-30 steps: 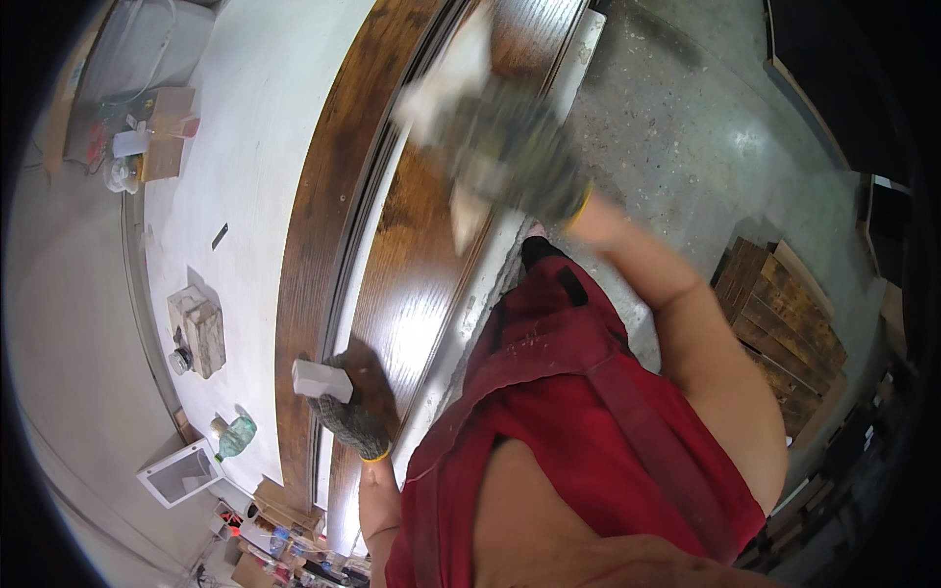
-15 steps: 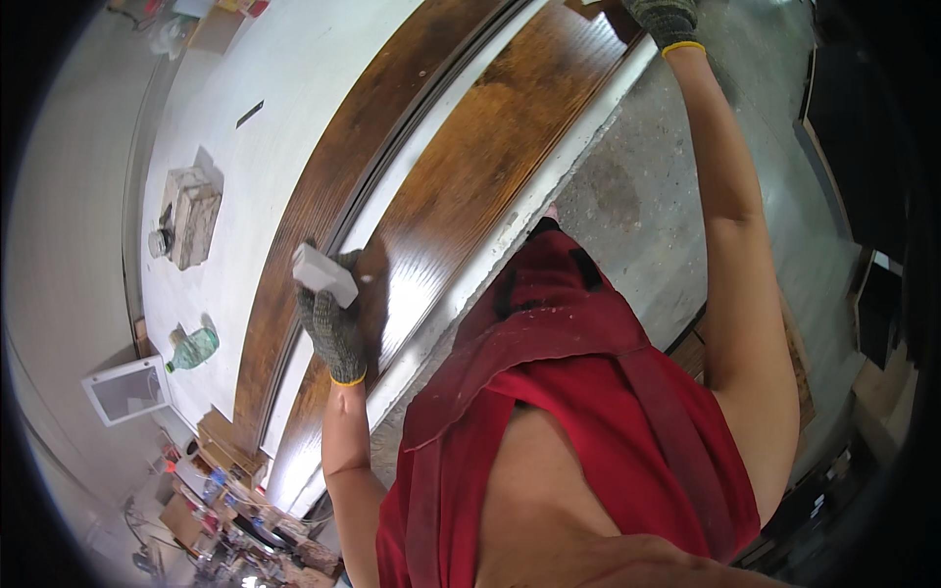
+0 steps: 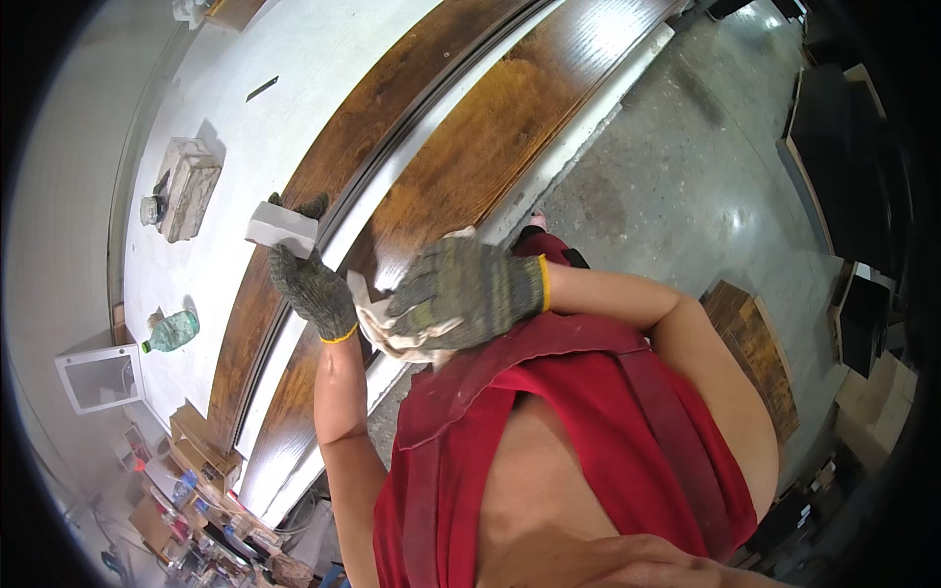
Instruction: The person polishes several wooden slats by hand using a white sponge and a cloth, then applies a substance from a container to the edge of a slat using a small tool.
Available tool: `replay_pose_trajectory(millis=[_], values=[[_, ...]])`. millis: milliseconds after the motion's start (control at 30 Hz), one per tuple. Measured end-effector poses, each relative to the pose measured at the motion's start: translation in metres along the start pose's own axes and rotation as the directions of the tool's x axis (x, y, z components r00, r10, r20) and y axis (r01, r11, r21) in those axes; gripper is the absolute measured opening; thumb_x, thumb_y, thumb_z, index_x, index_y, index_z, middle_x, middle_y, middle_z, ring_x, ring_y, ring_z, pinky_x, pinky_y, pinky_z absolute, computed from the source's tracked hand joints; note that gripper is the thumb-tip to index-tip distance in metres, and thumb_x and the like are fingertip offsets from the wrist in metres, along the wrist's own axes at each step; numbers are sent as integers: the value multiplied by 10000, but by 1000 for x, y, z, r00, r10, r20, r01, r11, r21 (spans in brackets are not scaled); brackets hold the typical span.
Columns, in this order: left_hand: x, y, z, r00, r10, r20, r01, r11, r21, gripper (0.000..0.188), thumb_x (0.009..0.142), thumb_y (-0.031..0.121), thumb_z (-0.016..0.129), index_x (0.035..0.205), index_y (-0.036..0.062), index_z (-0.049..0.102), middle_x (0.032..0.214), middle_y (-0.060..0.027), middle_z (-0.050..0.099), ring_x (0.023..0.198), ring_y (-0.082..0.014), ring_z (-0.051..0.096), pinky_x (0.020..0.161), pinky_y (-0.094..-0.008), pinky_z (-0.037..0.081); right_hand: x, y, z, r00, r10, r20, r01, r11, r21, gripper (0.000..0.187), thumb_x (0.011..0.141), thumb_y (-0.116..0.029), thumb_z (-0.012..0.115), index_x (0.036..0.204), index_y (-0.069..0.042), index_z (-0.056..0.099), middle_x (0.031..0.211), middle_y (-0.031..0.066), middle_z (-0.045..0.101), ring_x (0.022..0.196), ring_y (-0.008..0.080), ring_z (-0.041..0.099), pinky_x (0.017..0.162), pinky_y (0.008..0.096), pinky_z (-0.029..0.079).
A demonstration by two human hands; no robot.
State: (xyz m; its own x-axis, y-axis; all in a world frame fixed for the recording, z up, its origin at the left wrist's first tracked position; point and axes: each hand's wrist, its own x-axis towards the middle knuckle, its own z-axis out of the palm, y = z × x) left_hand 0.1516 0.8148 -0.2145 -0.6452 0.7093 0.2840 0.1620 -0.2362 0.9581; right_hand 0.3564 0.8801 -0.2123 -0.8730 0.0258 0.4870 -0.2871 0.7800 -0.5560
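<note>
My left hand [image 3: 312, 294], in a dark knitted glove with a yellow cuff, grips a pale grey-white block [image 3: 282, 229] over the far wood-grain board [image 3: 358, 132]. My right hand [image 3: 472, 292], gloved alike, is closed on a crumpled white cloth [image 3: 377, 318] at the near wood-grain board [image 3: 490, 142]. The glove hides part of the cloth, and I cannot tell how firmly it presses on the board. Both brown boards lie side by side, a pale gap and a dark edge between them, on the white table [image 3: 235, 147].
Beyond the boards stand a marbled block [image 3: 191, 191], a small jar [image 3: 151, 210] and a green plastic bottle [image 3: 172, 332]. A thin dark strip [image 3: 263, 88] lies farther along. Clutter fills the lower left. Dark panels [image 3: 848, 162] and brown board pieces [image 3: 750, 343] stand at the right.
My right hand has come from the boards' far end back toward my body, and the white cloth now shows in it. My left hand has shifted slightly left and up with the block.
</note>
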Motion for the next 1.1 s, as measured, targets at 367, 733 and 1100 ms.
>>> replay_pose_trajectory(millis=[367,733,1100], values=[[-38,52,23,875,-293,386,318,948,-3,649,908,359,616,1417,-2,437,1188,-134,652,1066,-211,621,918,-335,493,-115,9,-53,881,471,-35,-452,862,231,368,938,-180,626,1283,-52,634,1249,102,673,1161,248,634,1022,344,455],[-54,38,64,833,-196,518,292,950,-109,735,856,59,715,1487,-2,344,1370,-161,531,1245,-241,540,1038,-370,456,-30,-18,-46,694,697,-183,-373,565,736,656,864,-130,745,1439,-17,449,1369,122,572,1219,200,559,1019,347,463],[-33,31,39,653,92,752,-489,809,327,1069,762,410,830,1558,63,207,1577,-190,294,1456,-376,281,1181,-504,225,-91,7,-32,713,696,-83,-284,396,873,716,792,-302,767,1393,-7,512,1303,135,619,1220,223,564,1054,381,425]])
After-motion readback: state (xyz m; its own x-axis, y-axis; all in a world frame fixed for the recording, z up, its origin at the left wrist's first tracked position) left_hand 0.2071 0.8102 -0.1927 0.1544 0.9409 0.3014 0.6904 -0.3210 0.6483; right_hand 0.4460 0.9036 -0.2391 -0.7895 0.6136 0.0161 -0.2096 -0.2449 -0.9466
